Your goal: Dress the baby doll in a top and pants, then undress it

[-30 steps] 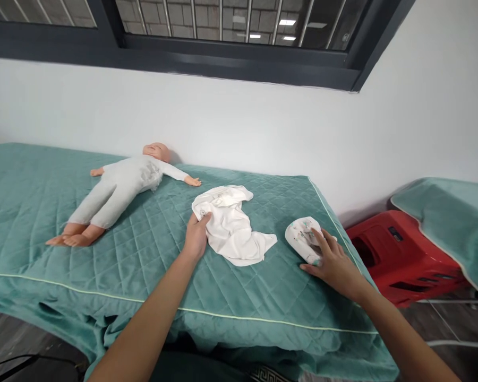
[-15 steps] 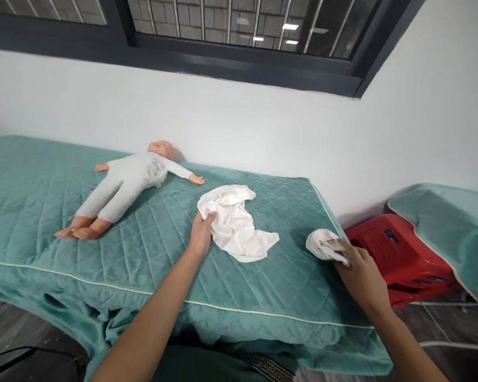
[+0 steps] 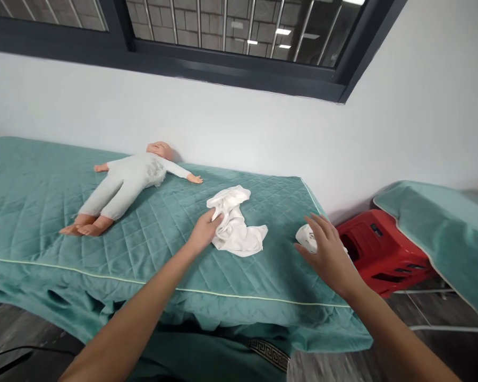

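Observation:
A crumpled white cloth garment [image 3: 239,231] lies on the green quilted cover [image 3: 175,249], its left edge pinched by my left hand [image 3: 204,229]. On the right, my right hand [image 3: 329,254] is open with fingers spread, just over a small white patterned cloth item [image 3: 306,237]. That item rests near the right edge of the cover and is partly hidden behind the hand; its exact kind does not show. A baby doll [image 3: 121,183] in a white suit lies on its back to the left, arms spread, head toward the wall.
A red plastic stool [image 3: 382,249] stands off the right end, beside another green-covered surface [image 3: 442,228]. The white wall [image 3: 242,127] rises behind, with a dark-framed barred window [image 3: 239,66] above. A black cable [image 3: 27,348] runs at lower left.
My right hand has let go of the small patterned item and spread its fingers above it. With my left hand the white garment has been gathered into a narrower bunch. The view has shifted slightly.

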The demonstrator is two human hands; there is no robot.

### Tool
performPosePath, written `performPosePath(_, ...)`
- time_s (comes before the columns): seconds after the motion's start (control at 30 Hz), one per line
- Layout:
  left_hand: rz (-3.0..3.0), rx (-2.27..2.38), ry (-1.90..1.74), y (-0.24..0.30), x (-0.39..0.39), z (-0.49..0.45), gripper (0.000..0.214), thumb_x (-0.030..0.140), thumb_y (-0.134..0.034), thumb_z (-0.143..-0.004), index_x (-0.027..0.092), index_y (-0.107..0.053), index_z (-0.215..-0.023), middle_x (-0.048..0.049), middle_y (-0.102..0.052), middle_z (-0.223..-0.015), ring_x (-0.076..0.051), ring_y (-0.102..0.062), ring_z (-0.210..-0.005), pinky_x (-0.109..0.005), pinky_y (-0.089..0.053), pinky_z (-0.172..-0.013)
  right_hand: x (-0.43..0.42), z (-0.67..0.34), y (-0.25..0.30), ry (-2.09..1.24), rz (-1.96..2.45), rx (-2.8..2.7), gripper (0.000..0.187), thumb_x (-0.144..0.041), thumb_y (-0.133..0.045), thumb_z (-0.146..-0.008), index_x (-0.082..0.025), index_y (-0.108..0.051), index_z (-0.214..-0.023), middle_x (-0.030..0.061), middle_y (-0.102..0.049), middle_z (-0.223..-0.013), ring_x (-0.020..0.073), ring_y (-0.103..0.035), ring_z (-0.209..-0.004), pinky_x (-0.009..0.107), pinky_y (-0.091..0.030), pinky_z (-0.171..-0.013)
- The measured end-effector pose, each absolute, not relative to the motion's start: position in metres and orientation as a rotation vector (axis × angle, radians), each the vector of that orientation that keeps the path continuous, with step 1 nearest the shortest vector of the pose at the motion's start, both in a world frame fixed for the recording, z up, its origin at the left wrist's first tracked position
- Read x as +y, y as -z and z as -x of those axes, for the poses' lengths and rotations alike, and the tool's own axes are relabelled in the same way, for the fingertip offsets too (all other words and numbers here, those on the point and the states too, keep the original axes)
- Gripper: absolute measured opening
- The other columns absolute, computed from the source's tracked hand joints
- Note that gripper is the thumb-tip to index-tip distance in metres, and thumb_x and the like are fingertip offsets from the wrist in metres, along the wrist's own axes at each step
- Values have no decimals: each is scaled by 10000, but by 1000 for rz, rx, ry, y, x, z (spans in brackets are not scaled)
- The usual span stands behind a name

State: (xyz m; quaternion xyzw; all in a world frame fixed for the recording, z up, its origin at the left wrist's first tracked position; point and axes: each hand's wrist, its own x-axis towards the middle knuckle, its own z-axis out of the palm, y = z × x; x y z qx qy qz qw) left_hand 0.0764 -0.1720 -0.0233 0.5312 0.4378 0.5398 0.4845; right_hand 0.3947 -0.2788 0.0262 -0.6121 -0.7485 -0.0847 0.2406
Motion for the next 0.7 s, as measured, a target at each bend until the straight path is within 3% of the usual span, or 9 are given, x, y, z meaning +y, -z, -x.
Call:
performPosePath(0.13, -1629, 876, -1067, -64, -169, -75, 182, 211, -827, -677, 192, -669, -590, 1, -645, -629, -232, -612, -750, -293, -459, -795, -254, -327, -101, 1, 1135, -2242, 525, -245, -533, -961, -307, -436, -1473, 55, -462, -1547, 244, -431, -1439, 502, -398, -1185)
performPosePath(0.2, -1769, 806, -999, -112, -171, -72, 177, 167, -823, -667, 179, -675, -570, 2, -637, -606, -229, -628, -755, -278, -457, -786, -239, -296, -137, -2, 997, -2245, 541, -236, -577, -925, -294, -474, -1453, 48, -484, -1531, 249, -439, -1429, 487, -379, -1194)
performPosePath(0.27, -1988, 829, -969, -154, -177, -67, 196, 178, -794, -706, 149, -669, -558, 8, -627, -608, -230, -653, -781, -287, -462, -816, -225, -270, -166, -135, 967, -2256, 589, -220, -626, -871, -274, -492, -1442, 46, -535, -1486, 255, -524, -1346, 456, -449, -1125)
performPosePath(0.37, -2240, 966, -975, -202, -198, -57, 250, 196, -595, -867, 60, -725, -703, -12, -643, -692, -248, -684, -911, -349, -457, -899, -210, -243, -192, -240, 978, -2273, 466, -159, -596, -827, -227, -626, -1287, 24, -687, -1281, 243, -646, -1133, 401, -509, -991)
performPosePath(0.43, -2362, 1039, -997, -222, -216, -48, 250, 234, -559, -889, 88, -760, -861, -21, -697, -812, -253, -678, -978, -363, -463, -929, -208, -233, -200, -240, 1005, -2242, 359, -141, -540, -840, -205, -694, -1157, 10, -735, -1166, 230, -664, -1054, 359, -502, -938)
performPosePath(0.53, -2550, 1223, -892, -236, -234, -33, 226, 371, -616, -859, 229, -752, -970, -13, -737, -922, -247, -673, -955, -328, -501, -880, -215, -231, -207, -188, 1063, -2233, 320, -132, -481, -865, -194, -729, -1056, 1, -759, -1030, 203, -671, -947, 293, -482, -831)
performPosePath(0.6, -2641, 1412, -802, -236, -236, -21, 240, 410, -592, -862, 261, -737, -981, -16, -733, -894, -249, -672, -910, -325, -506, -829, -221, -236, -210, -70, 1124, -2271, 331, -127, -463, -874, -199, -728, -1059, 2, -756, -970, 193, -667, -879, 277, -462, -770)
performPosePath(0.7, -2700, 1657, -804, -226, -224, -3, 205, 332, -568, -851, 278, -723, -973, -23, -715, -857, -265, -664, -889, -340, -489, -801, -227, -251, -210, 152, 1206, -2369, 360, -122, -448, -889, -215, -699, -1130, 21, -750, -1016, 206, -668, -911, 288, -452, -777)
